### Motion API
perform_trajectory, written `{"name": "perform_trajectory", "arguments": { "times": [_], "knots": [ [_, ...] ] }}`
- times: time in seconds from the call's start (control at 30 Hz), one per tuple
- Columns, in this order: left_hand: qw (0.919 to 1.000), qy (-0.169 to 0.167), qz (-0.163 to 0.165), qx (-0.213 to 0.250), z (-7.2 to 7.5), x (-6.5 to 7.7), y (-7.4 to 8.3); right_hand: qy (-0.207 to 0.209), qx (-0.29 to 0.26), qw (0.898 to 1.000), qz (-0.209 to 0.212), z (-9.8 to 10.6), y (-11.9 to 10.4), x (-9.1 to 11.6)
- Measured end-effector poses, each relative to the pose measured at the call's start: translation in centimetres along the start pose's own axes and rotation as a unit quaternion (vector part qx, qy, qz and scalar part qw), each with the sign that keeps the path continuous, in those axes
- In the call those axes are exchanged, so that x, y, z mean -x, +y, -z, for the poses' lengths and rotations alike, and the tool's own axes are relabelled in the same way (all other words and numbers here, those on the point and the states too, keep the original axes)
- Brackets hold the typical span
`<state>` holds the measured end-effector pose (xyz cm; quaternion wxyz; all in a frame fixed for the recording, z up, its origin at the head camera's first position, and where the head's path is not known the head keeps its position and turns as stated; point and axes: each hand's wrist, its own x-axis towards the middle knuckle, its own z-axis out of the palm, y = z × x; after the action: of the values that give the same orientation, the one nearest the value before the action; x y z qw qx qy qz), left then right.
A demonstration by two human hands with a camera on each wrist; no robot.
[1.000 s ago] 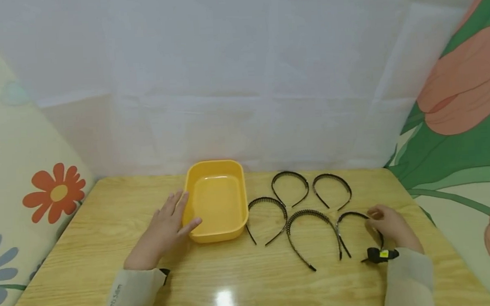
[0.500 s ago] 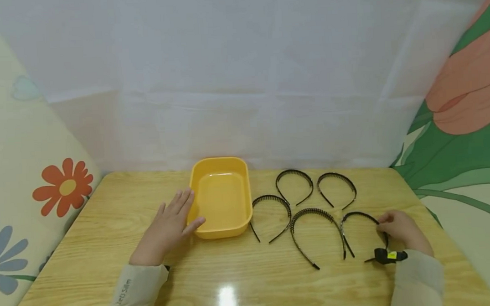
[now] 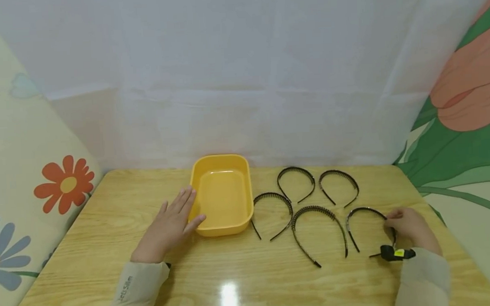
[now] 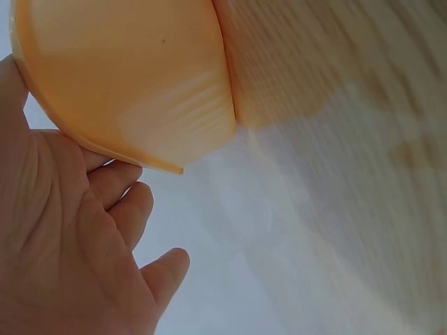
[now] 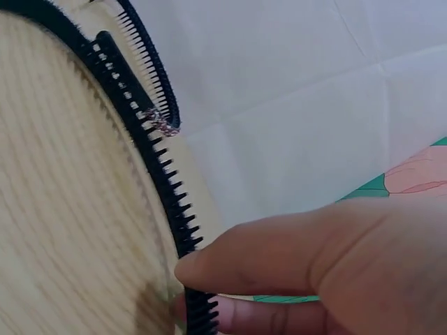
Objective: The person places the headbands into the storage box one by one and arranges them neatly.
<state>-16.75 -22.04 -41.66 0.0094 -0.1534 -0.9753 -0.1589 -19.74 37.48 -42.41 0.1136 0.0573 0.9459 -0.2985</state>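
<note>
Rightmost headband [image 3: 365, 208] has slid right, outside the yellow tub [image 3: 223, 197].

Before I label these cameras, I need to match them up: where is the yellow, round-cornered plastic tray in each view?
Head: yellow, round-cornered plastic tray left of and below centre, the left hand touching its left side.
Left wrist: tray at upper left, outer wall showing, left hand against its rim.
Right wrist: not in it.
Shared landmark: light-brown wood-grain table, visible in all three.
</note>
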Motion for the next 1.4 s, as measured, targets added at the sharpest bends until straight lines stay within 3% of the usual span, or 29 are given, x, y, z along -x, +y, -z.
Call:
{"name": "perform_trajectory", "arguments": {
  "times": [0.23,0.6,0.77,0.9,1.17,1.4],
  "knots": [
    [1.0000,0.000,-0.002,0.004,0.1,0.0,0.1,-0.006,-0.017,1.000,-0.011,0.8,0.0,0.4],
    [1.0000,0.003,0.000,-0.003,0.2,0.2,0.1,0.028,-0.035,0.999,0.006,1.7,0.2,0.8],
    [1.0000,0.004,0.000,-0.005,0.1,0.1,0.0,0.048,-0.057,0.997,-0.009,2.0,-0.5,1.1],
    [1.0000,0.005,0.002,-0.006,0.0,0.1,0.0,0.074,-0.096,0.992,-0.023,1.9,-1.6,1.3],
    [0.9999,0.010,0.000,-0.011,-0.2,0.0,-0.2,0.141,-0.179,0.974,0.005,-0.1,-4.5,0.6],
    [0.9999,0.008,-0.001,-0.009,-0.4,-0.1,-0.2,0.132,-0.225,0.965,0.017,-2.0,-6.9,-0.3]
  ]
}}
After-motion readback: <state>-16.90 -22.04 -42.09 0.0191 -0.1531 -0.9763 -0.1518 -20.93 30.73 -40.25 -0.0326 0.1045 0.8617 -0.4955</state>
